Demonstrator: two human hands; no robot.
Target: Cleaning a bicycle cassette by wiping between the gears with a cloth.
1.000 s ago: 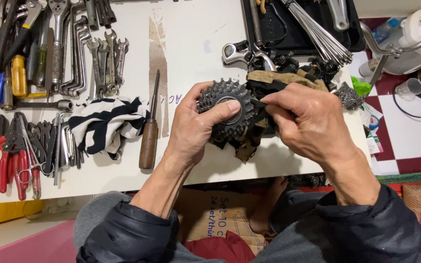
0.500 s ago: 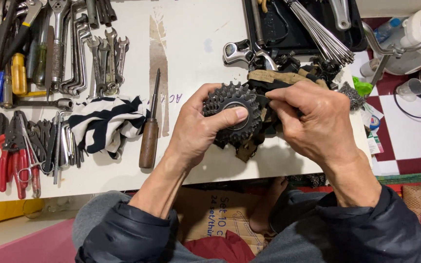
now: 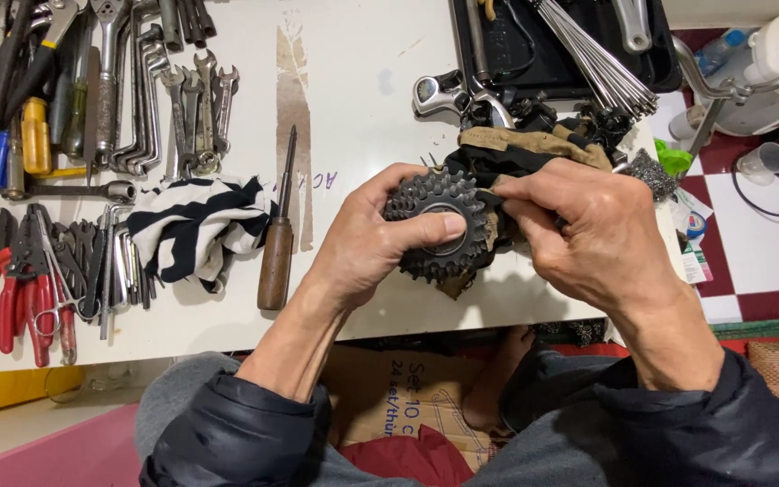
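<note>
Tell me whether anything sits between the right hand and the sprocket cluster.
Yes: a dark rag lies between the right hand and the sprocket cluster. The left hand grips the cluster directly, thumb across its face.

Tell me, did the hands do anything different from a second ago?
Barely. The left hand still grips the toothed gear cluster, its thumb now pressed across the centre. The right hand keeps pushing the rag against it. The striped cloth and screwdriver stayed put.
</note>
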